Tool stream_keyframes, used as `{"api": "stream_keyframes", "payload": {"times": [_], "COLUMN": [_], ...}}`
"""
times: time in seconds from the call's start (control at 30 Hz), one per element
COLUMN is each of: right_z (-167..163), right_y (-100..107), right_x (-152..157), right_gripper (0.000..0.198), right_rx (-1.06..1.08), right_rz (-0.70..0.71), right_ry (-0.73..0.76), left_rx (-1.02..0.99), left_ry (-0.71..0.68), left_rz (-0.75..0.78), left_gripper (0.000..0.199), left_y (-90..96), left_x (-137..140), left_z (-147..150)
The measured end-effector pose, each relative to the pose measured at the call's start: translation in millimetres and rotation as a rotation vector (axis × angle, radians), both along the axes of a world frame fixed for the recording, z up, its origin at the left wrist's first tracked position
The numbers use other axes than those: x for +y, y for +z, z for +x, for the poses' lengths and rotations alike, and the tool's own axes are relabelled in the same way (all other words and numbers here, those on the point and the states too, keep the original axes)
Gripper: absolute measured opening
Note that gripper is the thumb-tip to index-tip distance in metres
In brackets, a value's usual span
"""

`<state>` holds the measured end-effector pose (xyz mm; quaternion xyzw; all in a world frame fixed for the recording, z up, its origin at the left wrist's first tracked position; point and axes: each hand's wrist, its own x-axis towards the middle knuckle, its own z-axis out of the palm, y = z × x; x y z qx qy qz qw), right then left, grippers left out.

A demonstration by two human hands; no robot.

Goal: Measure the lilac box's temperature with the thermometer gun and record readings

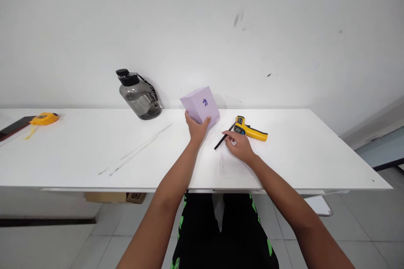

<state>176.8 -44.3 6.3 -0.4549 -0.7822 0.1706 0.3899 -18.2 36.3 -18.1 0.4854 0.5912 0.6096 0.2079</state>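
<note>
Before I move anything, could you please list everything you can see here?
Table: one, white, across the view
Box: one, lilac, held near the centre
Pen: one, black, held right of the box
Thermometer: one, yellow and black, right of the pen
Paper: one sheet, white, near the table's front
Bottle: one, grey and black, left of the box
Tape measure: one, yellow, far left
Flat item: one, black and red, left edge
Cardboard box: one, brown, under the table
Panel: one, white, lower right
Wall: one, white, behind the table
Floor: one, grey, below
Trousers: one pair, black and green, bottom centre
Arms: two, bare, bottom edge
Left fingers: one set, on the box
Right fingers: one set, on the pen
</note>
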Motion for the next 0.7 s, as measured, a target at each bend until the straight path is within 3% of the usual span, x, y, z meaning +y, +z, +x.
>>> {"api": "stream_keyframes", "payload": {"times": [0.13, 0.27, 0.47, 0.57, 0.7], "right_z": [2.2, 4.3, 5.0, 1.7, 0.3], "right_y": [-5.0, -8.8, -10.6, -12.6, -14.7], "right_x": [0.5, 1.8, 9.1, 11.1, 11.2], "right_gripper": [0.026, 0.041, 0.038, 0.023, 0.023], "right_rx": [0.017, 0.087, 0.306, 0.325, 0.367], "right_rz": [0.044, 0.032, -0.253, -0.294, -0.323], "right_ry": [-0.097, -0.093, 0.042, 0.005, 0.008], "left_rx": [-0.026, -0.024, -0.015, -0.01, -0.037], "left_ry": [0.022, 0.028, 0.031, 0.027, 0.024], "left_rz": [-0.025, -0.039, -0.038, -0.042, -0.049], "left_gripper": [0.115, 0.115, 0.115, 0.115, 0.114], "left_y": [3.5, 9.2, 12.8, 11.8, 12.1], "left_x": [-3.3, -7.4, -9.6, -9.3, -8.8], "left_z": [2.2, 4.7, 5.8, 5.0, 4.9]}}
